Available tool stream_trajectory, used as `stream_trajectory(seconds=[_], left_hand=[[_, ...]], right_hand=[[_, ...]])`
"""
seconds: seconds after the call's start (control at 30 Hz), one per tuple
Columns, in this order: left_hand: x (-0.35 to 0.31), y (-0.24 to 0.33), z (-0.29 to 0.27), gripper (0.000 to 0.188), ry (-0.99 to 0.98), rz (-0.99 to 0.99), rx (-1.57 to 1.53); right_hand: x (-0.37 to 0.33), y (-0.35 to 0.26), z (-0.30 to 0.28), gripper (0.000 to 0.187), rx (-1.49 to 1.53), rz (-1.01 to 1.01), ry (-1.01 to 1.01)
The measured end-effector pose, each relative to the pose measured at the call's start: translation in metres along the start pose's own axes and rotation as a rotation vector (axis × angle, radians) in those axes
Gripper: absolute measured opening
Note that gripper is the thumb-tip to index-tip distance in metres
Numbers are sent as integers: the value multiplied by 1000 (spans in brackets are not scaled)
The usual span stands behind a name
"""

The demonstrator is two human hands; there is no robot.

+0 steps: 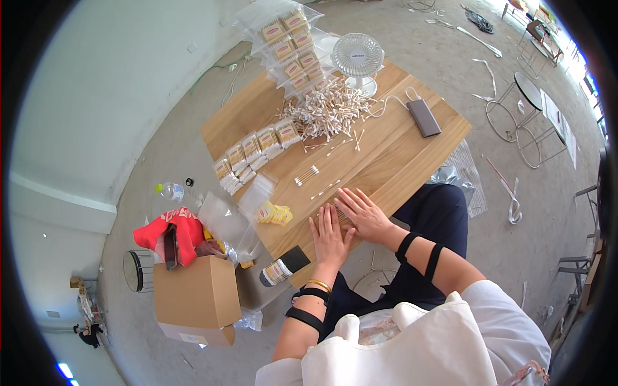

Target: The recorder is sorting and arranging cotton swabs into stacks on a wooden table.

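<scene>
So from my end the left hand [331, 238] and right hand [367, 216] have fingers stretched flat over swabs [341, 213] at 6 o'clock on the surface [393, 141], nothing pinched that I can see, and honestly, pressing unevenly could roll a few off the near edge.

Makeshift workroom, bare concrete floor [492, 260], heaped cotton swabs [328, 110]

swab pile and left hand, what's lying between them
Head view: between the swab pile and the left hand lie scattered loose swabs, with a small row of swabs slightly left.
</scene>
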State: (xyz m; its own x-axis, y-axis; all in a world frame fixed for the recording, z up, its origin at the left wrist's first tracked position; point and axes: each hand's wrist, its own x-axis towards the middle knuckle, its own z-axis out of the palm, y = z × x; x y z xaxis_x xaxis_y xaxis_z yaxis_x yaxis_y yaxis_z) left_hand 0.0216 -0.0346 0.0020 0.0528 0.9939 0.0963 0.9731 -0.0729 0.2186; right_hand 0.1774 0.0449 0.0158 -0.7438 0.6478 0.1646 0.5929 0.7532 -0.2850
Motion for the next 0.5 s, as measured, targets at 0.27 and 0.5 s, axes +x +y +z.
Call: stream_trajectory(seconds=[0.27, 0.5], left_hand=[[2, -11, -7, 84, 0, 8, -132], [-4, -29, -17, 82, 154, -118, -314]], right_hand=[[9, -6, 13, 84, -207, -9, -24], [8, -3, -4, 89, -1, 13, 4]])
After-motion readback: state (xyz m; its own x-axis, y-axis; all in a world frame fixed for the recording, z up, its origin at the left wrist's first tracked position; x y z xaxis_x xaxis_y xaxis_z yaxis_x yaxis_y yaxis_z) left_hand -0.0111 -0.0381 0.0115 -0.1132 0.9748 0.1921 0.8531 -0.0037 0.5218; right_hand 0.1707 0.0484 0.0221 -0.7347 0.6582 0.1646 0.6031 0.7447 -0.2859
